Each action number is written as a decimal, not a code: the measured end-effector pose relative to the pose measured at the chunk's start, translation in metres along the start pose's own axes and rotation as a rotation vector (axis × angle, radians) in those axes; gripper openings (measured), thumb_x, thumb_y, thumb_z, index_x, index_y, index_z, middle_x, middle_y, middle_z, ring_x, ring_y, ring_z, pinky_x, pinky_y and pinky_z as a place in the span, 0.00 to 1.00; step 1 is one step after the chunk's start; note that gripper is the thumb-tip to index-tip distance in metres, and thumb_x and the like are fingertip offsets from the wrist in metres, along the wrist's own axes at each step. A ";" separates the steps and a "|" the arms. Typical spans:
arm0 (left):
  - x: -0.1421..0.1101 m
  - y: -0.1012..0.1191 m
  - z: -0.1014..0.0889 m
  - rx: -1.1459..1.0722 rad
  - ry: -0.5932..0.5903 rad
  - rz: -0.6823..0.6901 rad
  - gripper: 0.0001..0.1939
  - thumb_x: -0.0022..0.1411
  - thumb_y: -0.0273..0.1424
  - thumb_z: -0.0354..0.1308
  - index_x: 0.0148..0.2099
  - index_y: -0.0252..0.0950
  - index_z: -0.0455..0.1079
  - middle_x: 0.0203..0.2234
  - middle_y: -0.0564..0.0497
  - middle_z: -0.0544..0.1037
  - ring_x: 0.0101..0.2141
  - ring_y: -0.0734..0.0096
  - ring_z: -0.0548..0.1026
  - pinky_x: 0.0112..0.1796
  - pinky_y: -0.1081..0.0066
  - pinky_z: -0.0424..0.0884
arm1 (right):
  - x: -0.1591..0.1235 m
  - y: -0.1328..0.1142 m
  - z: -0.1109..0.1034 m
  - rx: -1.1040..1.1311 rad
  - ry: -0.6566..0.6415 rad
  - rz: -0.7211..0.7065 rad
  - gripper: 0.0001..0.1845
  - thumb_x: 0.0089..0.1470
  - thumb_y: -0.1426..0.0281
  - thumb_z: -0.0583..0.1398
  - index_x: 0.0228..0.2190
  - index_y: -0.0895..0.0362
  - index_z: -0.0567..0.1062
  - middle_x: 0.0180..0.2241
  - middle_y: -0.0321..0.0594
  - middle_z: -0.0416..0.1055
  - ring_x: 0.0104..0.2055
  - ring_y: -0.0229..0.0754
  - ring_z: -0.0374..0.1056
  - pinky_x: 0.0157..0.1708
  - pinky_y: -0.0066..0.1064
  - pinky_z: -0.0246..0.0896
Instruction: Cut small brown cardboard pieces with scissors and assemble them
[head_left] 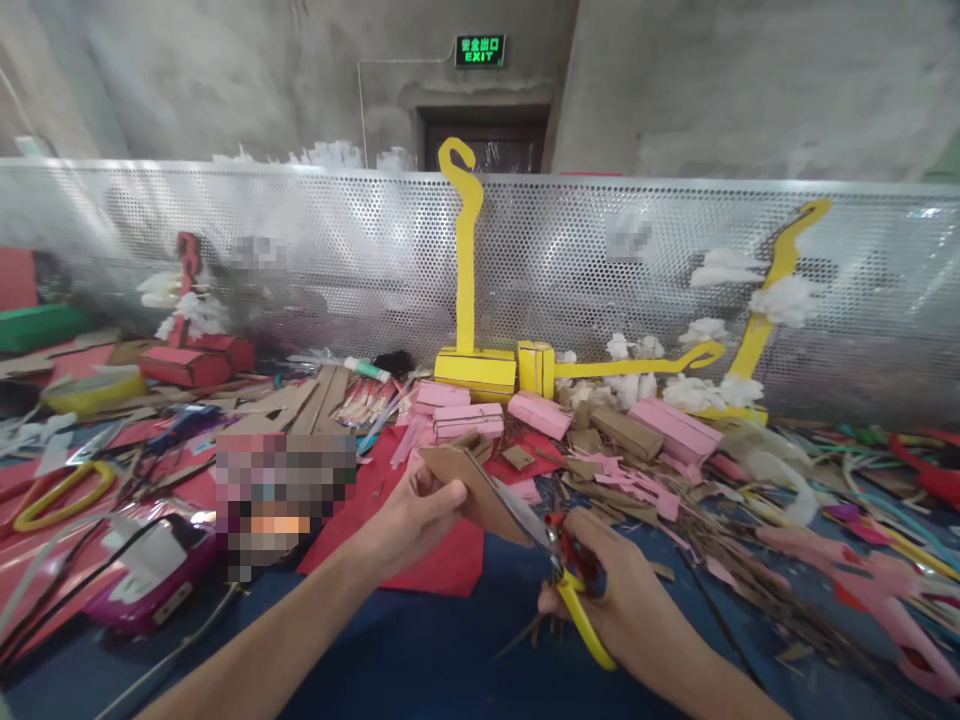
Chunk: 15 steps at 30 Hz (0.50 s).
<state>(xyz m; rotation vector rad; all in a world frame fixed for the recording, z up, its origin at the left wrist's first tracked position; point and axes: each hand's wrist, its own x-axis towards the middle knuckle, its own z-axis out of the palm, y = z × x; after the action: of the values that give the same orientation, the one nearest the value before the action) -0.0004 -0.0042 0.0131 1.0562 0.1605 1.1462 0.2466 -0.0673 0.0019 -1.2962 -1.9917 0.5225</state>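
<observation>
My left hand (411,512) is closed on a flat piece of cardboard (472,490), thumb on top, holding it tilted above the table. In my right hand (607,565) is a pair of scissors (574,600) with red and yellow handles. Their blades point up and left and lie along the cardboard's right edge. How far the blades are apart is hard to see. Beneath the cardboard lies a sheet of red paper (442,565). Just beyond are pink paper-covered blocks (469,422) and a small brown cardboard piece (517,457).
Yellow hook-topped shapes on box bases (476,372) stand against a perforated metal screen (337,260). Cardboard scraps (750,560) and a pink glue gun (862,575) lie at right. At left are a purple power strip (150,590), cords and yellow-handled scissors (66,497).
</observation>
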 end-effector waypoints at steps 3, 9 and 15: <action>0.001 0.001 0.000 0.027 0.003 0.004 0.10 0.59 0.32 0.72 0.42 0.36 0.79 0.36 0.49 0.84 0.42 0.65 0.81 0.46 0.69 0.73 | -0.002 0.001 -0.003 -0.011 0.029 -0.113 0.21 0.51 0.61 0.70 0.42 0.53 0.68 0.39 0.38 0.69 0.39 0.46 0.66 0.39 0.33 0.64; -0.002 -0.004 -0.001 0.022 0.065 -0.065 0.22 0.53 0.29 0.75 0.50 0.36 0.77 0.41 0.47 0.83 0.42 0.65 0.80 0.47 0.67 0.73 | -0.003 -0.003 -0.002 -0.033 -0.056 -0.063 0.21 0.52 0.57 0.70 0.36 0.52 0.67 0.36 0.37 0.68 0.35 0.44 0.64 0.35 0.33 0.61; -0.002 -0.005 0.003 -0.005 0.069 -0.079 0.17 0.53 0.29 0.75 0.45 0.37 0.78 0.38 0.50 0.82 0.38 0.69 0.79 0.46 0.67 0.74 | -0.001 -0.006 0.002 -0.011 -0.058 -0.003 0.27 0.45 0.53 0.74 0.27 0.51 0.63 0.28 0.32 0.65 0.27 0.40 0.58 0.25 0.30 0.53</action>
<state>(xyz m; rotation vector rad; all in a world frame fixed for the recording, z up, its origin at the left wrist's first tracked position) 0.0034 -0.0077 0.0102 0.9980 0.2519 1.1118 0.2417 -0.0709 0.0047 -1.2980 -2.0465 0.5548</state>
